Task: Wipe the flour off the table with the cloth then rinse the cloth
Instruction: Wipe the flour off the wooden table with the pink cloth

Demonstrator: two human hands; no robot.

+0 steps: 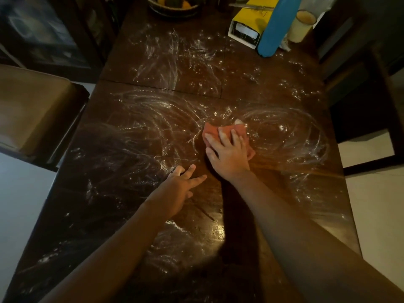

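Reddish cloth (213, 131) lay at the middle of the table (273, 184) in the head view, right hand (228, 153) pressing it flat, fingers spread, not gripping. Left hand (180, 188) rested splayed and empty on the wood nearby. Flour (157, 62) streaked all over; overlapping strokes toward one edge would likely beat swirling.

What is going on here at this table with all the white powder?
A person is wiping flour off a dark wooden table. The right grip, a bare hand, presses flat on a reddish cloth near the table's middle. The left grip rests on the wood beside it, fingers spread, holding nothing. The patch near the cloth looks wiped, but white smears cover much of the rest, so wiping is not finished.
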